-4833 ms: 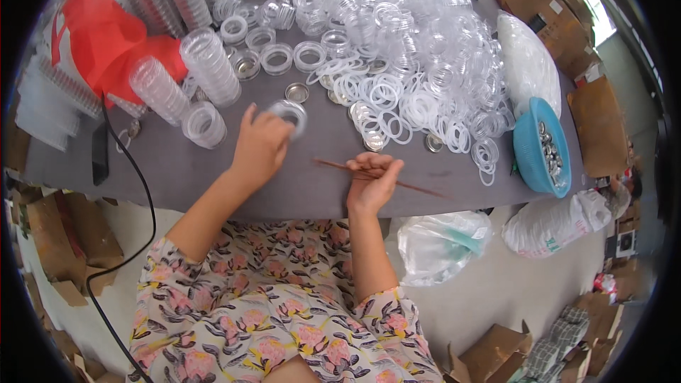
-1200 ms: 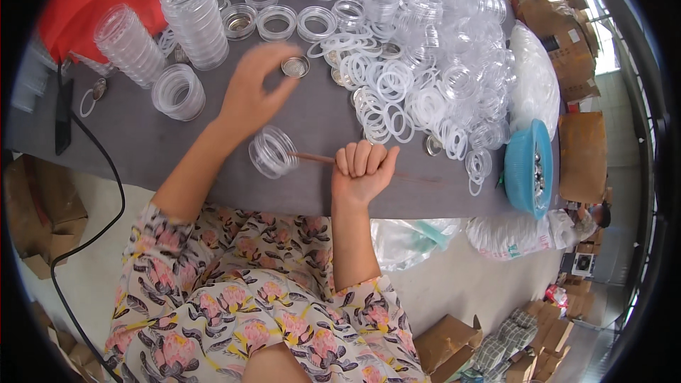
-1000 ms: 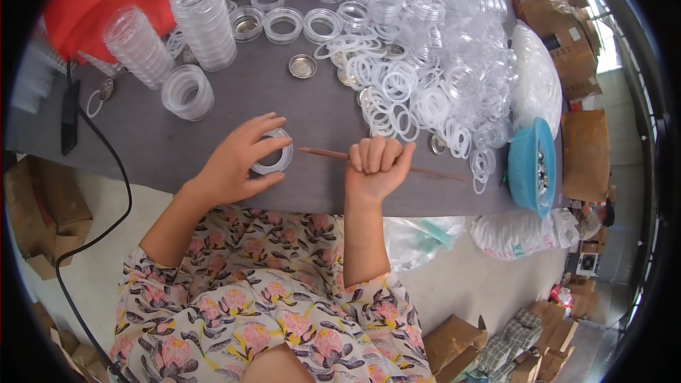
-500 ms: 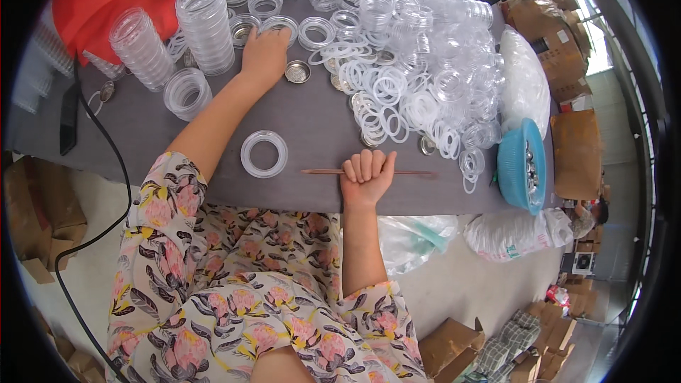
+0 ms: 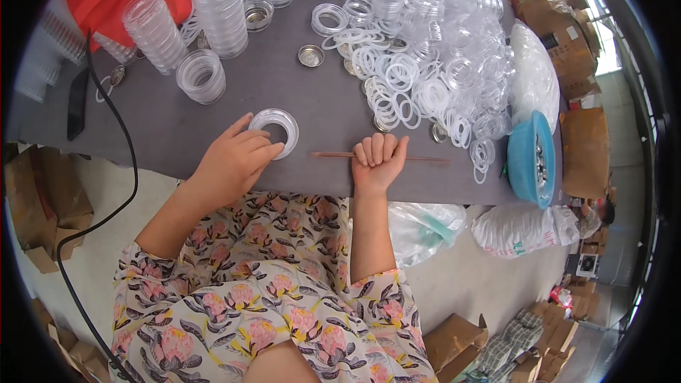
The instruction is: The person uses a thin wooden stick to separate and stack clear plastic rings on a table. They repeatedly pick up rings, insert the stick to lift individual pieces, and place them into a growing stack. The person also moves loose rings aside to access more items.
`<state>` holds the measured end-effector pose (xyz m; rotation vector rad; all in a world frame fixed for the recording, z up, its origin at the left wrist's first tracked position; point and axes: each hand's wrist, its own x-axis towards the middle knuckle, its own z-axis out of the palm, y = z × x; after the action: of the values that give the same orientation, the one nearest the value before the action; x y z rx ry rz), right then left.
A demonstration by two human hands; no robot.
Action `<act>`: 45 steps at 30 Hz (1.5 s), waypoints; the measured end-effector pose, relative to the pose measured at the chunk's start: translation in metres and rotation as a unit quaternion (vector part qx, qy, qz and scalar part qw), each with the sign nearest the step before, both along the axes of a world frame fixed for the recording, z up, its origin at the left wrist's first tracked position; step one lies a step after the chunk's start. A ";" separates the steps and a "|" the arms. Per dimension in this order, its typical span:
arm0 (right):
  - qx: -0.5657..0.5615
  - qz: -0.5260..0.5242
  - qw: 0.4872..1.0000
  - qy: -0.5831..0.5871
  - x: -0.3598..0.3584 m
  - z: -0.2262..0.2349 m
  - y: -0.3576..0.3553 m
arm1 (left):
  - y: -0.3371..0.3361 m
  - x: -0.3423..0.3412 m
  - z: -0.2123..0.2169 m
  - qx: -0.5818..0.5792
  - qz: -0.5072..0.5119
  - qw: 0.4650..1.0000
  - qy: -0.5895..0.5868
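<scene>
My left hand (image 5: 237, 158) has its fingers curled around the left and near rim of a clear plastic ring (image 5: 289, 122) at the front of the table. Whether one ring or two stacked ones lie there, I cannot tell. My right hand (image 5: 379, 158) rests palm up, fist closed on a thin reddish-brown stick (image 5: 425, 159) that pokes out on both sides. A small round metal cap (image 5: 311, 56) lies beyond the ring. Behind my left hand stands a short stack of clear rings (image 5: 201, 78).
A big pile of clear ring containers (image 5: 461, 50) and loose white gaskets (image 5: 397, 74) covers the back right. Tall clear stacks (image 5: 221, 14) and a red cloth (image 5: 120, 0) are at back left. A blue basket (image 5: 521, 163) holds metal pieces. A black cable (image 5: 131, 142) hangs over the left edge.
My left hand has come back from the far row of rings to the ring near the front edge. One ring is gone from that row. My right hand still holds the stick.
</scene>
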<state>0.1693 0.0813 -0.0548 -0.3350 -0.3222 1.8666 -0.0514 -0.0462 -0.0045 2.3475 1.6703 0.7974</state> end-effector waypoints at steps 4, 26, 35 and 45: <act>0.004 -0.034 0.999 -0.016 0.002 0.000 -0.001 | 0.010 0.000 0.005 0.064 0.030 0.995 -0.076; 0.338 -0.029 0.894 -0.292 -0.058 0.075 -0.041 | 0.017 0.057 -0.035 -0.033 0.080 0.924 -0.373; 0.278 0.071 0.870 -0.401 -0.050 0.106 -0.058 | 0.017 0.059 -0.038 -0.040 0.088 0.918 -0.385; 0.337 0.080 0.818 -0.460 -0.064 0.109 -0.029 | 0.016 0.061 -0.040 -0.038 0.099 0.908 -0.406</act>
<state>0.1053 0.0522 0.0537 -0.7091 -1.6645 1.4863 0.0092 -0.0305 -0.0449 1.4481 1.4943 1.4486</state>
